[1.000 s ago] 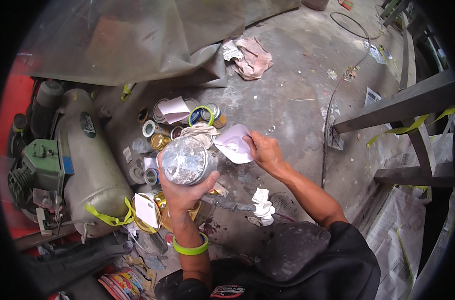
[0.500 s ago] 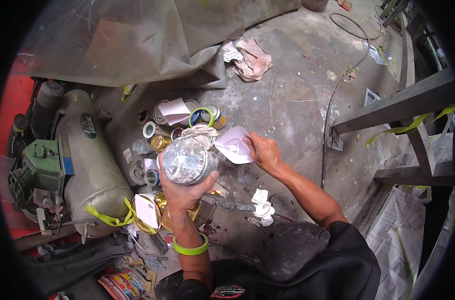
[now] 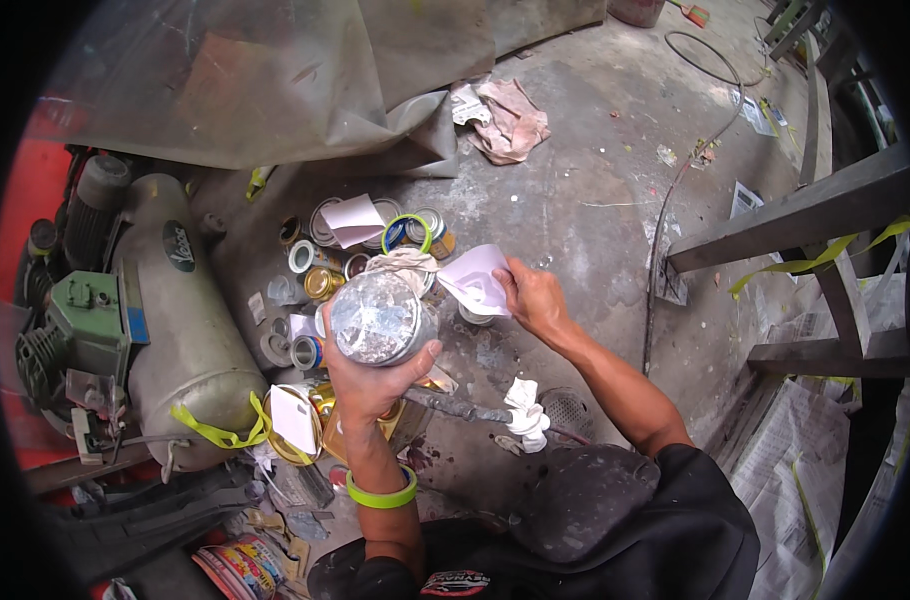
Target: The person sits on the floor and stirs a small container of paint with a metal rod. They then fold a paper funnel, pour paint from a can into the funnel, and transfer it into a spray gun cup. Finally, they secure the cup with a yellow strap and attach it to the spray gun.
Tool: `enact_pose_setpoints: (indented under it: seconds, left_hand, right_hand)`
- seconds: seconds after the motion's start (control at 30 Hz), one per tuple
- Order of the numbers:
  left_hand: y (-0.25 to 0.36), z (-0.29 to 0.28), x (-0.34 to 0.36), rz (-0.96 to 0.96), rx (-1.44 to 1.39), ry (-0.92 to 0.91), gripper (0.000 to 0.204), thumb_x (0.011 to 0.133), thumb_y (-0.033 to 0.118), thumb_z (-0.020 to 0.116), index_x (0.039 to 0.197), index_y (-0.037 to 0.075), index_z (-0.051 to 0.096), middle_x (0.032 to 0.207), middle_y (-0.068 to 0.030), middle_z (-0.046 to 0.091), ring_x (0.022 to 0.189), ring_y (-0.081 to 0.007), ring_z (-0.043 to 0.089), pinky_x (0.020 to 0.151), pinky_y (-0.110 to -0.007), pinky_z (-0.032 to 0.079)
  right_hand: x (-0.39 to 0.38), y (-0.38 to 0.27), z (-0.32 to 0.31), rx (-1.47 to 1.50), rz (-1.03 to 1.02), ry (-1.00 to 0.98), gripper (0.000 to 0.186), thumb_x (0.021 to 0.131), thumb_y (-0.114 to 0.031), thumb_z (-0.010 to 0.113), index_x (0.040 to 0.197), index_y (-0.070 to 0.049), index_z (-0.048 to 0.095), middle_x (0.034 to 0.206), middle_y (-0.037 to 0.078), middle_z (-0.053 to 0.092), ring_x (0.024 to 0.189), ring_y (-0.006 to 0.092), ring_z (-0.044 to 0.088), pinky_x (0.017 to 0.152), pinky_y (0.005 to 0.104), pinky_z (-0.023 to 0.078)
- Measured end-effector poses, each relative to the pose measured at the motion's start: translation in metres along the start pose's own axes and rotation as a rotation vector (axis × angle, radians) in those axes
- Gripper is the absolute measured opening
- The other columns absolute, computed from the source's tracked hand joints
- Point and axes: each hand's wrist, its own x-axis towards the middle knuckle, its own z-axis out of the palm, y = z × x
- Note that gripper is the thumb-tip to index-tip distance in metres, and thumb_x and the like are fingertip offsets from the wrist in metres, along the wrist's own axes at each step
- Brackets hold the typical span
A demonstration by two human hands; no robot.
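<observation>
Two hands: both busy over the concrete floor (image 3: 595, 190)
Left hand (image 3: 370, 375): fingers wrapped around a silvery tin (image 3: 377, 318), held up at centre; contents hard to make out
Right hand (image 3: 535, 298): fingertips pinching a white paper sheet (image 3: 475, 278) just beside the tin
Cans (image 3: 320, 270): cluster underneath, partly hidden, labels unreadable
Compressor (image 3: 175, 320): pale tank, left, dark oval label

air compressor tank (image 3: 190, 330), crumpled rag (image 3: 510, 120), small tins (image 3: 320, 270), plastic sheet (image 3: 275, 80)

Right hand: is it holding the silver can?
No, the right hand holds a white paper; the left hand grips the can.
</observation>
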Motion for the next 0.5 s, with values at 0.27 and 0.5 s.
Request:
enact_pose_setpoints:
  seconds: [0.27,0.5]
  left_hand:
    - [-0.001,-0.001,0.001,0.0,0.003,-0.01,0.086,0.056,0.015,0.098,0.125,-0.001,0.049,0.112,-0.0102,0.064,0.101,-0.0176,0.064,0.091,-0.034,0.052]
    - [-0.002,-0.001,0.002,-0.018,0.006,-0.022,0.089,0.057,0.016,0.098,0.127,-0.001,0.046,0.115,-0.0118,0.065,0.104,-0.0182,0.064,0.093,-0.033,0.052]
  right_hand:
    - [-0.003,-0.002,-0.001,-0.011,-0.096,0.022,0.017,0.095,-0.02,0.063,0.102,-0.005,0.064,0.069,0.021,0.065,0.064,0.0398,0.067,0.054,0.0484,0.051]
    - [-0.007,0.007,0.005,-0.049,-0.069,-0.012,0.016,0.096,-0.02,0.062,0.105,-0.006,0.064,0.073,0.02,0.066,0.064,0.0392,0.067,0.053,0.048,0.052]
